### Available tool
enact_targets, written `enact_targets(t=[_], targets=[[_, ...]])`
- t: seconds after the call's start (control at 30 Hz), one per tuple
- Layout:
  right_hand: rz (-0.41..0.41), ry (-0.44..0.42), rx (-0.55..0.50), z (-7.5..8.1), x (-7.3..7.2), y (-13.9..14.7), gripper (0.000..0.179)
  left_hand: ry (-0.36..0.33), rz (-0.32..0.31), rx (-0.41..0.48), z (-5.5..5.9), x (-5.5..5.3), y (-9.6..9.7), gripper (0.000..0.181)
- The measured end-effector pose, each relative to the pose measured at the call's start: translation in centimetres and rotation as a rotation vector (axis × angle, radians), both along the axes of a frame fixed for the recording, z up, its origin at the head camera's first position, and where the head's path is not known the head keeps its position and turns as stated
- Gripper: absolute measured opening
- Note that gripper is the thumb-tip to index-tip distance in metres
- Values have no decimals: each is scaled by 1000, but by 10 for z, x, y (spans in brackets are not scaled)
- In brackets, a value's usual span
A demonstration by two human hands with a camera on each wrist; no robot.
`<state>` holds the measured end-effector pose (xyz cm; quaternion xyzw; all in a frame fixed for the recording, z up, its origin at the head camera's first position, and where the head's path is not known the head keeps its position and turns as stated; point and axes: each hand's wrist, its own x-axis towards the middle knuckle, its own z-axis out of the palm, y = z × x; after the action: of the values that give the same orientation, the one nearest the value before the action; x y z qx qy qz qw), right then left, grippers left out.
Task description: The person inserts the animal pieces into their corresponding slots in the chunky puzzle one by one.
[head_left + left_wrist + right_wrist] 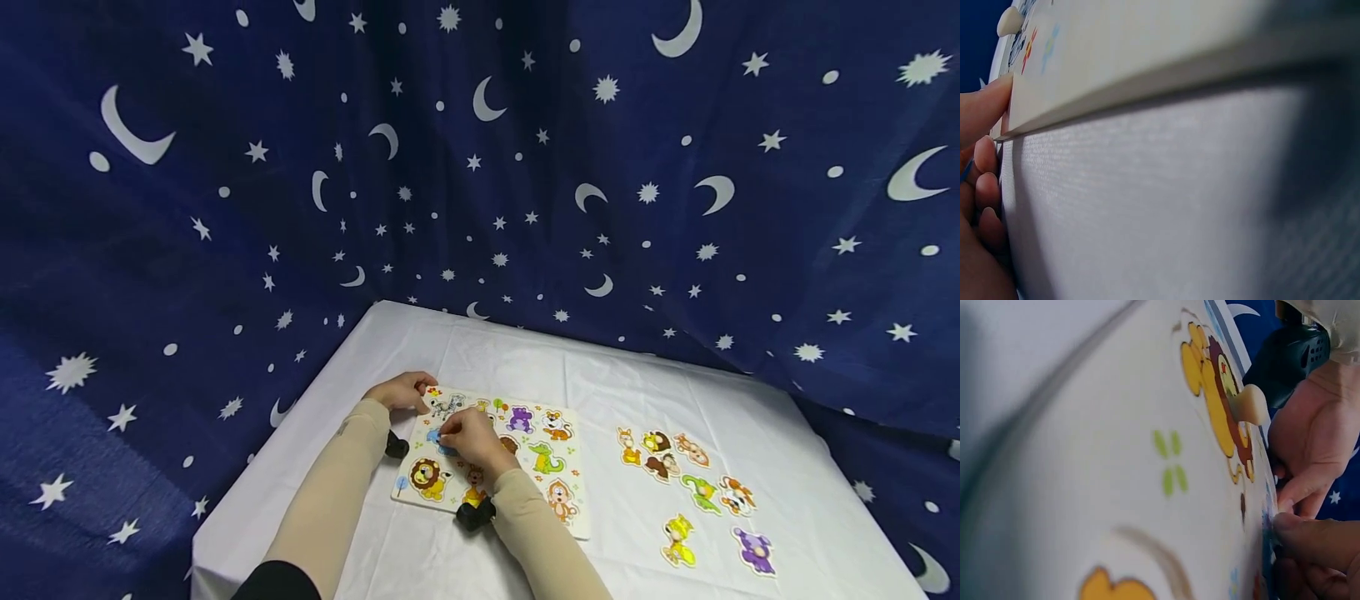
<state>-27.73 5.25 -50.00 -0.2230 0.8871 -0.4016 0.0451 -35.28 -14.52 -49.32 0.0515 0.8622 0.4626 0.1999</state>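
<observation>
A white wooden puzzle board (583, 523) with cartoon animals lies on the table. My left hand (402, 392) grips its far left corner; in the left wrist view the thumb (988, 109) bears on the edge and the fingers curl beside it. Over the board's left half, my right hand (474, 435) pinches a blue animal puzzle piece (442, 442) at its slot, its knob hidden by the fingertips. A lion piece (426, 478) with a wooden knob (1251, 405) sits nearer me, and a zebra piece (447, 406) is beside the left hand.
Several loose animal pieces lie right of the board, among them a green crocodile (702, 492), a tiger (737, 497), a yellow giraffe (678, 542) and a purple hippo (753, 551). A white cloth (517, 354) covers the table; a blue star-patterned curtain (450, 225) hangs behind.
</observation>
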Motion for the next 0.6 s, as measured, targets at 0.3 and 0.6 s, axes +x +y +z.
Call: enact_targets(t=[0.3,0.6], targets=[[8,13,-12,6,5,22,17,10,-18,-7,1,-1,0,58],[-137,-5,-86,14,10,78,17,-20,-6,35,-3,-3,1,55]])
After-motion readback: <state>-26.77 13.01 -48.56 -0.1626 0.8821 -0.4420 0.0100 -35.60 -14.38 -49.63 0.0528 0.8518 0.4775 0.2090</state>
